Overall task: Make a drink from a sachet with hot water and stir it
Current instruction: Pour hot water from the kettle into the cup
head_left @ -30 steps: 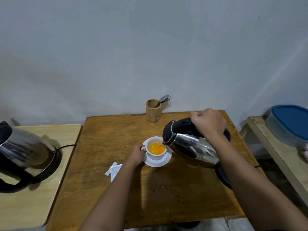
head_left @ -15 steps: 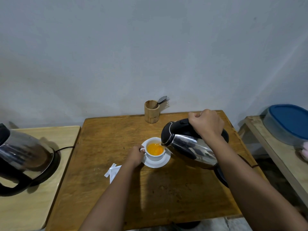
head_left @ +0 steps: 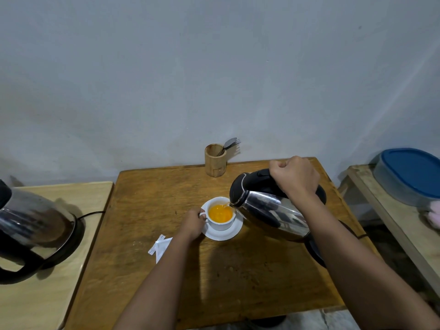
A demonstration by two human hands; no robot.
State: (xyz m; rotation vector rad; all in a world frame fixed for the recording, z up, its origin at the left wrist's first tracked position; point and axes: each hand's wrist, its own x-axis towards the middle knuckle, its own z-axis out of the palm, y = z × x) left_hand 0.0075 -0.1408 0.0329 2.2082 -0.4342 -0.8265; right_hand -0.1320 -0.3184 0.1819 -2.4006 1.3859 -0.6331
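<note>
Head view: right hand (head_left: 295, 178) grips the tilted electric kettle (head_left: 269, 210), spout at the frame-centre teacup (head_left: 220, 223) right rim; left hand (head_left: 192, 222) holds its handle.

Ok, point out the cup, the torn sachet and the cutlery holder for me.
cup (head_left: 221, 226): head view, front of its white wall.
sachet (head_left: 160, 247): head view, middle of the torn paper.
cutlery holder (head_left: 215, 163): head view, its wooden side.

The person shows two bare forearms and bare hands. The left forearm (head_left: 154, 282) shows from 6 o'clock up to the left hand (head_left: 191, 225); the right forearm (head_left: 357, 265) shows from 4 o'clock up to the right hand (head_left: 295, 178). Both are uncovered to the frame's edge.
</note>
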